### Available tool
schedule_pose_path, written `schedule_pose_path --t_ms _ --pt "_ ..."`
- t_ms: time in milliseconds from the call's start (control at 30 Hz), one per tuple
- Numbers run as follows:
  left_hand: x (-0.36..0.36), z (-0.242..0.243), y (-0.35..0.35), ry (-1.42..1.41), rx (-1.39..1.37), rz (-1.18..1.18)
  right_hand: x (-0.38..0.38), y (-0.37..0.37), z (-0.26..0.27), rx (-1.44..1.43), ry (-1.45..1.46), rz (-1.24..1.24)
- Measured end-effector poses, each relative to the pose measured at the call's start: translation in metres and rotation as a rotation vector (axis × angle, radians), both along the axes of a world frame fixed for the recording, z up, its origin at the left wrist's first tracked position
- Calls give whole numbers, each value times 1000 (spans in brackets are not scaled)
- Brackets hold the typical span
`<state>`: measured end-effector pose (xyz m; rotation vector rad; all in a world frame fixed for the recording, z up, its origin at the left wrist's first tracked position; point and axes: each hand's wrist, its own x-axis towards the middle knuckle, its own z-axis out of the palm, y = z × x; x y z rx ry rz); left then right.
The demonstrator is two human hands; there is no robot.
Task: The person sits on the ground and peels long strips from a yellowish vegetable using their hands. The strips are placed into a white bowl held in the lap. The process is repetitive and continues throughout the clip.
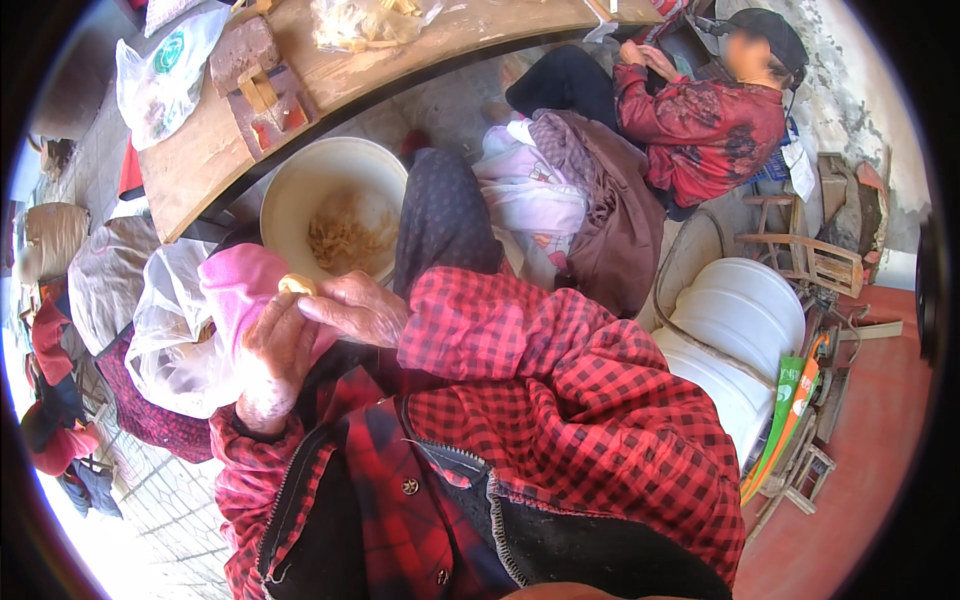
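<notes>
A small pale yellow piece (298,284), too small to identify, is pinched at the fingertips where my two hands meet. My left hand (276,349) comes up from below with its fingers bent against the piece. From the right, my right hand (360,306) presses thumb and fingers onto it. Just beyond them stands a whitish plastic bucket (289,180), with tan, strip-like pieces (346,238) at its bottom. Pink cloth (238,281) lies over my leg beneath the hands. A clear plastic bag (176,345) rests left of my left hand.
A wooden table (360,82) runs beyond the bucket, holding a brick-like block (244,56) and plastic bags. Another person (705,127) sits at the upper right. White ribbed containers (739,322), an orange-and-green umbrella (787,412) and a wooden chair (802,251) stand right.
</notes>
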<state>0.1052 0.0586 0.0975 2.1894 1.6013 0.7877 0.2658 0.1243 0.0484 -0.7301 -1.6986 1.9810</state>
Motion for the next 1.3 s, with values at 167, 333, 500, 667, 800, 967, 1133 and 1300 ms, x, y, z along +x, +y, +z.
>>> schedule_pose_path --t_ms 167,333,500,667,800,967,1133,1300 --pt "3 6 -5 39 301 -49 -3 -10 -6 -223 89 -65" --pt "-1 6 -16 -303 277 184 -3 -12 2 -281 213 -233" --pt "1 -14 -17 -1206 -148 523 2 -17 19 -417 217 -262" --pt "10 -20 -13 -1625 -164 469 2 -19 25 -197 113 -117" --pt "16 -17 -12 -1539 -245 448 4 -18 23 39 76 -53" --pt "18 -10 -19 -1370 -320 389 2 -22 21 -38 43 -72" --pt "20 -10 -23 -1239 -143 262 2 -23 26 -57 28 -60" --pt "13 -15 -27 -1384 -198 236 1 -29 34 -48 3 -76"
